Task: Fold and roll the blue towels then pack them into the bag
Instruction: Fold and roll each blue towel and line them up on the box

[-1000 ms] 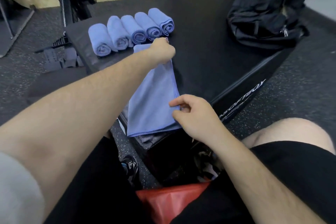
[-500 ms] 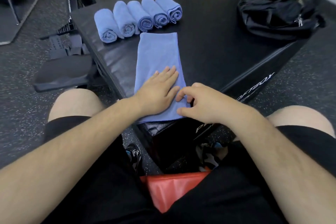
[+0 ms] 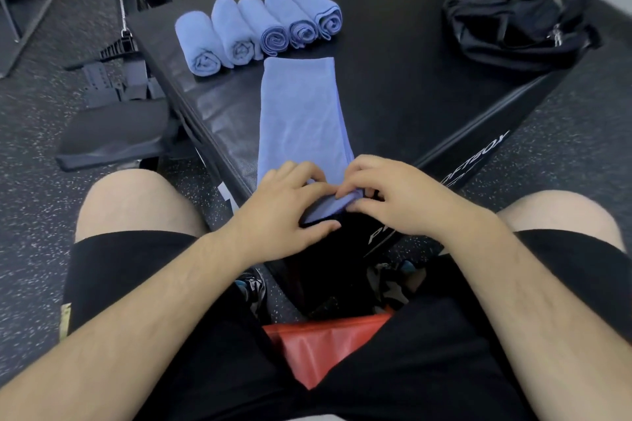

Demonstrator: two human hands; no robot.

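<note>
The folded blue towel [image 3: 301, 120] is lying on the black box [image 3: 393, 85], the left hand [image 3: 287, 205] and the right hand [image 3: 396, 195] are both pinching its near end, 5 rolled towels [image 3: 260, 27] are sitting at 11 o'clock from it and the bag [image 3: 519, 10] at 2 o'clock.

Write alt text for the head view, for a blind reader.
The left hand and right hand pinch the near end of a flat blue towel on a black box. Five rolled towels lie beyond, a black bag far right.
</note>
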